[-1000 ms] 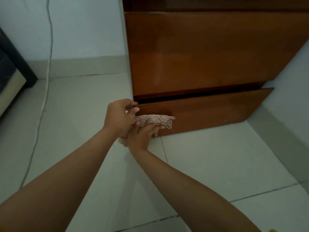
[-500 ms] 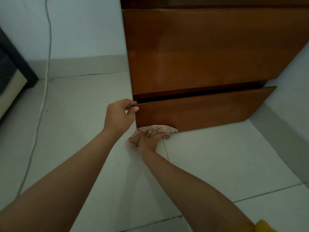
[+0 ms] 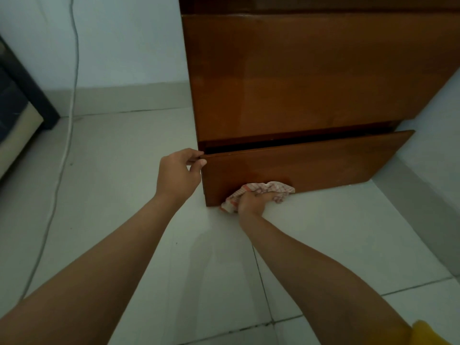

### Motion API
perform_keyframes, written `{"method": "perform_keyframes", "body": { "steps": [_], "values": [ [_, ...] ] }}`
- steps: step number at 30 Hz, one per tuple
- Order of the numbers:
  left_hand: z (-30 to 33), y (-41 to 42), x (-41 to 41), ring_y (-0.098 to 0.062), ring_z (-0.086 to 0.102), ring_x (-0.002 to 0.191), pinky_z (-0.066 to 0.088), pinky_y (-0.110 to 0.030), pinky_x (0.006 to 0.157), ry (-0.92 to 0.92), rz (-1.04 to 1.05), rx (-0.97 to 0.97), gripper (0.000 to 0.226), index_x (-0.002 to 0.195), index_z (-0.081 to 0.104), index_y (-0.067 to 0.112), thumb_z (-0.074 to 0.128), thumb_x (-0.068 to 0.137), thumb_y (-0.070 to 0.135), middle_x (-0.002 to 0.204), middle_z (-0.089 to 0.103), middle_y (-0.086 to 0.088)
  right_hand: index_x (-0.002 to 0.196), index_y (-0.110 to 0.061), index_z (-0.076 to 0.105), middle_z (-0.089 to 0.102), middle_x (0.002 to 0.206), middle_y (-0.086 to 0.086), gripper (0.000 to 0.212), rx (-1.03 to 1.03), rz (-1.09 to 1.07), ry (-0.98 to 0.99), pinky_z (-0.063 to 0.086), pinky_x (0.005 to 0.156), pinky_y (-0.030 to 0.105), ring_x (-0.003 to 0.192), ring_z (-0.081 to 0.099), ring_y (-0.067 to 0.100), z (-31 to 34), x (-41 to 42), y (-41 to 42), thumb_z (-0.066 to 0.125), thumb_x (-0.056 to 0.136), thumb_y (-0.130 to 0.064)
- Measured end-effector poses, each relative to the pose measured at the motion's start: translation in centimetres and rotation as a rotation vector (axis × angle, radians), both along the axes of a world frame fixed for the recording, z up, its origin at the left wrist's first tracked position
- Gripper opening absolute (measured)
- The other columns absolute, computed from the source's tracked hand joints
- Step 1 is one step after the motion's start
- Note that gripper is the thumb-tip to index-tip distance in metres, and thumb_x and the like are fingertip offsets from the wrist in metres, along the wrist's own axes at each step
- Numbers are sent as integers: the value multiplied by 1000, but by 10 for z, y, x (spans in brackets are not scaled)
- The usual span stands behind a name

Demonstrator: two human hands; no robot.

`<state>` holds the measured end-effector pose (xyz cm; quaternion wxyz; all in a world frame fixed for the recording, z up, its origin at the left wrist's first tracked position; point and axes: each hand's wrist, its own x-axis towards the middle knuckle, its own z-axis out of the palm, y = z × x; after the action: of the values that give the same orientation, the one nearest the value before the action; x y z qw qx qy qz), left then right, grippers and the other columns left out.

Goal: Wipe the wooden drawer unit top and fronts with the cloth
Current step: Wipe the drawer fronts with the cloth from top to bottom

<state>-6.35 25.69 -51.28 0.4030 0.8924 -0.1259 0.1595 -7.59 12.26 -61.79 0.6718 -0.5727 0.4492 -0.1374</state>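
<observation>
Glossy brown wood, flat and smooth, fronts the drawer unit. Its bottom drawer, a long slab running left to right, stands slightly out. I pinch its top left corner with my left hand. My right hand clutches the crumpled checked cloth against its lower edge, at the tiled floor.

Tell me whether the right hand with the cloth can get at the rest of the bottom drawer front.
Probably yes: the right hand holds the cloth low against the bottom drawer front, and nothing blocks the panel rightward.
</observation>
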Motion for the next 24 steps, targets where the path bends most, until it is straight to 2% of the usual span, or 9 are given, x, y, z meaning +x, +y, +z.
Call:
{"method": "perform_keyframes", "body": {
  "steps": [7, 10, 12, 16, 18, 22, 24],
  "values": [
    [1, -4, -4, -10, 57, 82, 43, -21, 78, 20, 38, -9, 22, 107, 68, 8, 62, 88, 17, 99, 70, -7, 150, -13, -11, 49, 136, 22, 72, -20, -104, 44, 44, 84, 36, 113, 55, 36, 7, -3, -39, 38, 97, -11],
    [3, -5, -5, -17, 63, 88, 42, -21, 79, 19, 49, 32, 23, 109, 67, 8, 61, 89, 17, 101, 70, -8, 150, -18, -8, 40, 144, 17, 69, 62, -101, 87, 41, 92, 38, 123, 49, 34, 21, -3, -49, 38, 99, -16],
    [5, -6, -5, -23, 65, 91, 43, -22, 79, 12, 49, 81, 23, 108, 67, 6, 60, 89, 16, 101, 70, -10, 151, -20, -6, 32, 149, 16, 70, 118, -136, 39, 39, 99, 43, 129, 43, 34, 32, -4, -55, 41, 98, -14],
    [14, -8, -5, -29, 64, 93, 47, -30, 79, 30, 55, 203, 24, 109, 67, 6, 57, 91, 17, 102, 70, -13, 151, -18, 3, 24, 154, 11, 65, 87, -67, -59, 34, 109, 41, 134, 38, 29, 48, -10, -60, 35, 96, -6],
    [20, -9, -5, -31, 64, 94, 47, -32, 79, 54, 62, 253, 24, 109, 67, 6, 56, 91, 17, 102, 69, -14, 150, -21, 9, 30, 151, 11, 66, 139, -81, -117, 40, 105, 46, 130, 44, 30, 58, -12, -60, 38, 93, -5],
    [25, -11, -7, -31, 64, 87, 45, -30, 69, 108, 103, 285, 21, 100, 68, 5, 57, 90, 20, 95, 69, -15, 145, -15, 21, 41, 141, 12, 56, 172, -79, -187, 45, 91, 39, 122, 50, 30, 76, -14, -71, 38, 93, -2],
    [26, -12, -7, -31, 63, 85, 44, -29, 66, 133, 126, 286, 20, 98, 68, 5, 57, 90, 20, 93, 68, -15, 143, -15, 24, 43, 140, 15, 54, 165, -81, -172, 46, 93, 45, 121, 51, 32, 82, -14, -74, 39, 93, -2]
  ]
}}
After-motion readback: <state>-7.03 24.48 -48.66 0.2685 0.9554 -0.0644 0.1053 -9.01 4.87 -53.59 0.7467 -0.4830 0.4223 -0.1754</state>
